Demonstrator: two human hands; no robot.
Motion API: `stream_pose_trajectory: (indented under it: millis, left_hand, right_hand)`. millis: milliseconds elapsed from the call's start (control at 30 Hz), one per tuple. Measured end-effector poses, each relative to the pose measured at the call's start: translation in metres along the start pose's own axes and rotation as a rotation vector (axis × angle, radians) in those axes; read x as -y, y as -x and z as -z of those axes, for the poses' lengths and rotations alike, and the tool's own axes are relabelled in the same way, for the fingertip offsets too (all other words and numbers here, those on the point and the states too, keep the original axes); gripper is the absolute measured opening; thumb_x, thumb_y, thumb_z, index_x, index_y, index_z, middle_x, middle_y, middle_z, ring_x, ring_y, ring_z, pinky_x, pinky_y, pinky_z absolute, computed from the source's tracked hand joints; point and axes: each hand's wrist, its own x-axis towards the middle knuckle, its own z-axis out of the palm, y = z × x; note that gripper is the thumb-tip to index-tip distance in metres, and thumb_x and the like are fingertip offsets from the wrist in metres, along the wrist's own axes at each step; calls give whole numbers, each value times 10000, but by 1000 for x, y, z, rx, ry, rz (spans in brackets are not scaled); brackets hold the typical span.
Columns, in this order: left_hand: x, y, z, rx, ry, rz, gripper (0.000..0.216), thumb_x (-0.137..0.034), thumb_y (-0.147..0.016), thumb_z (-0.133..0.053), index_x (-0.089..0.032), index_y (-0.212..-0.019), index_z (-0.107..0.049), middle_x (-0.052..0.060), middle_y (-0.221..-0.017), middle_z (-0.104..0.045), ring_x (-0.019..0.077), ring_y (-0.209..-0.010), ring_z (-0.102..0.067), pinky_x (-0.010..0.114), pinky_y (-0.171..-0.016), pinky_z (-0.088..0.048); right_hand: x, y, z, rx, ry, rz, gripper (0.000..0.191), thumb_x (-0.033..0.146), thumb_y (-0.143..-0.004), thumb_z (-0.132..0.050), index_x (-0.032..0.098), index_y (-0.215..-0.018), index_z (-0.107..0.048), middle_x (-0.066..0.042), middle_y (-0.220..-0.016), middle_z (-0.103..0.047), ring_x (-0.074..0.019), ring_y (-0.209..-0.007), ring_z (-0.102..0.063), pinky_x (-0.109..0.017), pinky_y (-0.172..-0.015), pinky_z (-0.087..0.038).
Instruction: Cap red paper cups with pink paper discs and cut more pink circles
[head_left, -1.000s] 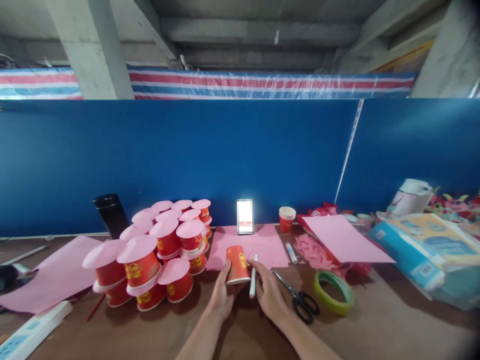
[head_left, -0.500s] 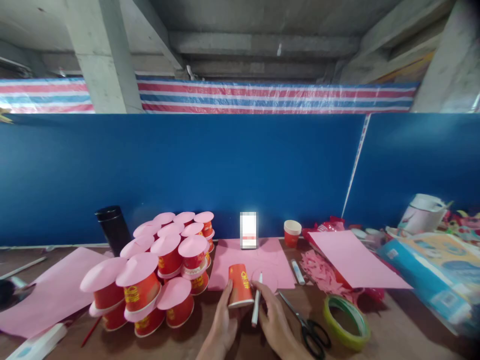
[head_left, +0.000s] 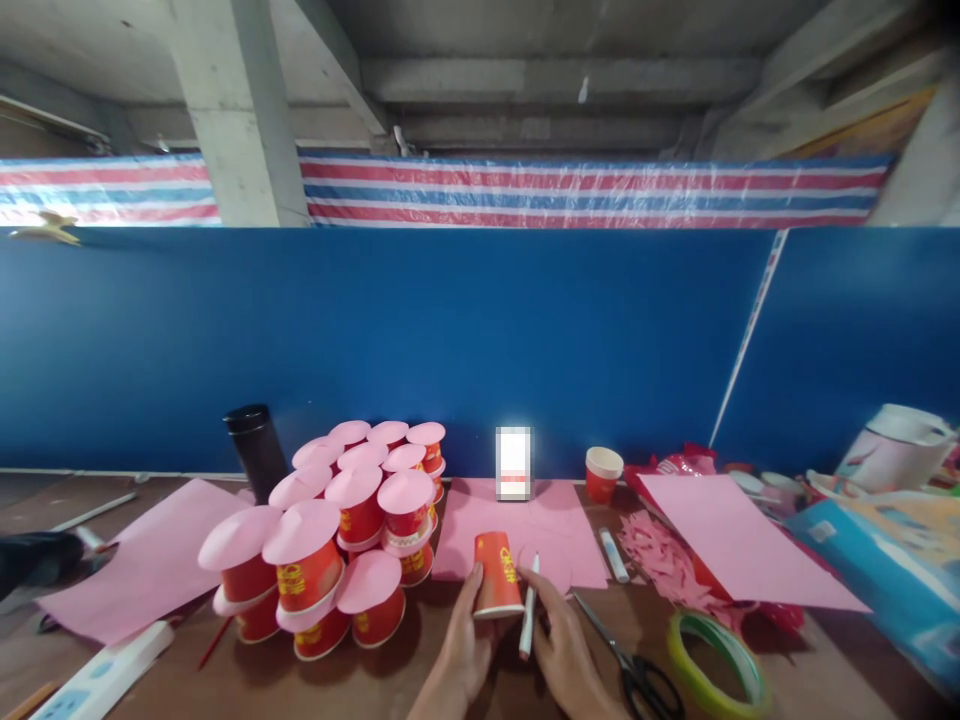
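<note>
An upside-down red paper cup (head_left: 498, 574) stands on a pink paper sheet (head_left: 480, 520) near the table's front edge. My left hand (head_left: 463, 655) steadies the cup's left side with thumb and fingers wrapped on it. My right hand (head_left: 564, 655) pinches a white pen (head_left: 529, 620), tip pointing up beside the cup's right side. A pink paper circle (head_left: 551, 568) lies just behind the pen.
A pile of red cups capped with pink discs (head_left: 341, 535) stands at the left, by a black flask (head_left: 256, 452). Scissors (head_left: 634, 670), a green tape roll (head_left: 712, 670), a glue stick (head_left: 613, 556), pink scraps (head_left: 664, 555), a lone cup (head_left: 603, 474) and a phone (head_left: 514, 462) surround the hands.
The view has tilted up and shifted, so the hands sit lower in the frame. The hands, cup and pen keep the same hold and position on the pink sheet.
</note>
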Motion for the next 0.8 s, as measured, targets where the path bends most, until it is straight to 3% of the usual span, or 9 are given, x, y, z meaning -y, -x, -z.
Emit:
stream_pose_trajectory:
  millis: [300, 600, 800]
  left_hand:
    - [0, -3, 3, 98, -41, -10, 523, -459, -763, -578, -47, -1084, -571, 171, -913, -671, 273, -806, -644, 353, -662, -511]
    - [-1, -2, 2, 88, -51, -48, 470, -449, -762, -574, -45, -1002, -583, 154, -841, -667, 220, -681, -632, 324, -630, -497]
    - [0, -3, 3, 80, -36, -89, 469, -433, -753, -597, -64, -1042, -581, 162, -925, -660, 249, -810, -637, 350, -739, -498]
  right_hand:
    - [6, -6, 2, 26, 35, -23, 427, 140, -798, -452, 208, -1212, -529, -87, -1180, -604, -222, -1069, -577, -381, -920, -469]
    - [5, -6, 1, 24, 105, -1, 401, 208, -803, -464, 188, -1196, -542, -95, -1173, -607, -228, -1073, -573, -387, -916, -466]
    - [0, -6, 0, 30, 103, -42, 424, 183, -791, -452, 179, -1210, -520, -96, -1166, -612, -222, -1001, -609, -381, -874, -488]
